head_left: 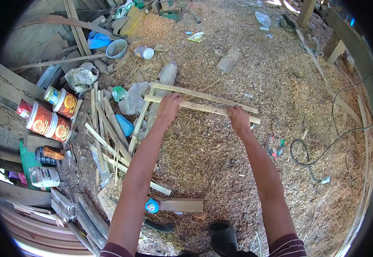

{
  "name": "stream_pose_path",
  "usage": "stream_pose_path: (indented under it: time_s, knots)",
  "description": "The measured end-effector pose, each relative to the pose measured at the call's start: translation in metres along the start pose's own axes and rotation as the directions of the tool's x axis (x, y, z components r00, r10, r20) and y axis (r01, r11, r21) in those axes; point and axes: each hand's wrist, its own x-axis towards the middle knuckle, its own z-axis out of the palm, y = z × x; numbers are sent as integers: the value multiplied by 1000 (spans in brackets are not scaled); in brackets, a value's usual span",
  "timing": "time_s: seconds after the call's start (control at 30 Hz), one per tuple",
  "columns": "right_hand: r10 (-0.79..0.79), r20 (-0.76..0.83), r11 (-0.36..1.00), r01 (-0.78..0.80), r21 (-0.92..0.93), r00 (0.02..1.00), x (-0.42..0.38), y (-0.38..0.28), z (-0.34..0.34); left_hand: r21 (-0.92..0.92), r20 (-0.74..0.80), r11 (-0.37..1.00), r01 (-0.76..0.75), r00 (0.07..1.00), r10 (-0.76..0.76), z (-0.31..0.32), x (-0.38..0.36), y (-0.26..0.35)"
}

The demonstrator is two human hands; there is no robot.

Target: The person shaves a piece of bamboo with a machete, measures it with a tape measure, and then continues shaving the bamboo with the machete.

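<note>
A thin wooden strip (203,108) runs left to right in front of me. My left hand (169,108) is closed around it near its left end, and my right hand (238,118) grips it near the right end. Just beyond lies a second wooden strip (205,95), nearly parallel to the first. Under their left ends is a grey board (168,73), beside a slanting wooden slat (141,124). Closer to my body, a round blue tape measure (152,205) rests at the end of a short board (182,204).
Wood shavings cover the ground (280,85). Several paint buckets (41,118) stand at the left, near loose wood offcuts (106,111) and a blue plastic piece (124,125). A black cable (308,163) loops at the right. My boot (222,235) shows below.
</note>
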Motion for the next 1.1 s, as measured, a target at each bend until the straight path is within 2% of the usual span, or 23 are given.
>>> stream_pose_path:
  time_s: [0.1, 0.17, 0.33, 0.4, 0.53, 0.6, 0.73, 0.8, 0.83, 0.9, 0.97, 1.03, 1.1]
  knots:
    - [14, 0, 1000, -14, -27, 1000, 10, 8, 7, -19, 13, 999, 27, 1000, -26, 11, 8, -4]
    - [2, -86, 998, -7, -62, 996, 13, 10, 8, -5, 9, 1000, 23, 1000, -23, 17, 14, -6]
    - [-2, -67, 999, -1, -44, 998, 25, 20, 13, 9, 7, 1000, 3, 1000, -3, 20, 32, -4]
    - [-34, -112, 999, 34, -1, 993, 27, 21, 17, 56, 39, 998, -28, 999, 25, 26, 32, -11]
    - [-44, -41, 999, 44, -7, 998, 30, 21, 17, 51, 23, 997, -54, 998, 53, 31, 27, -15]
    - [21, 1, 1000, -21, 21, 1000, 31, 19, 12, 71, 18, 997, -36, 999, 35, 29, 25, -13]
    - [45, 25, 999, -46, 17, 999, 33, 17, 8, 56, 47, 998, 30, 998, -32, 20, 21, -7]
    - [42, 54, 999, -41, -12, 998, 35, 16, 9, 112, 65, 993, -38, 997, 31, 21, 14, -11]
    - [22, 70, 1000, -21, -12, 997, 32, 16, 12, 111, 67, 994, -13, 998, 6, 15, 6, -11]
    - [6, -95, 1000, -7, -6, 995, 34, 16, 9, 185, 91, 979, -91, 993, 75, -2, -7, -19]
    - [2, -200, 995, 17, 95, 980, 38, 2, 0, 223, 54, 975, -9, 999, -3, -16, -38, -39]
    - [105, -235, 994, -96, 48, 966, 47, -28, -5, 258, 101, 964, 59, 991, -88, -45, -72, -61]
    - [11, -286, 993, 24, 118, 958, 56, -64, -1, 302, 53, 947, 111, 990, -133, -79, -112, -86]
